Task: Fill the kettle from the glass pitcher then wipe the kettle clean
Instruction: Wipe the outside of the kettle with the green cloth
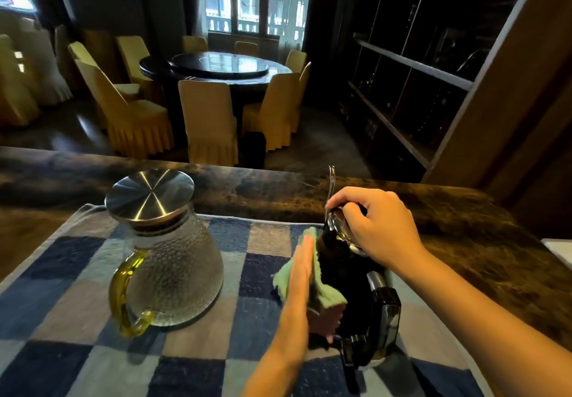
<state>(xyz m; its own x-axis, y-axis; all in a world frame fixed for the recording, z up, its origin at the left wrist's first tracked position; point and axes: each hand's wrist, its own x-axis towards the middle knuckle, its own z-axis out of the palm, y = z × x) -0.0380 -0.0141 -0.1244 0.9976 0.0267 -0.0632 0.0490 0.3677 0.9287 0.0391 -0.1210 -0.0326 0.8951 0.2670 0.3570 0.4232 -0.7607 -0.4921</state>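
Two hands on kettle, which I see standing on checked towel, right of pitcher. Left hand: fingers flat, pressing cloth to its side. Right hand: curled over lid, gripping. Risks, my judgement: hard rubbing tips kettle, water spills; thin spout snags cloth. Counter dark marble; dining table, covered chairs, shelves beyond.

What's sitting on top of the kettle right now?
The right hand grips the shiny lid of the kettle from above, fingers curled over it. The hand covers most of the lid, so whether it has a knob cannot be seen.
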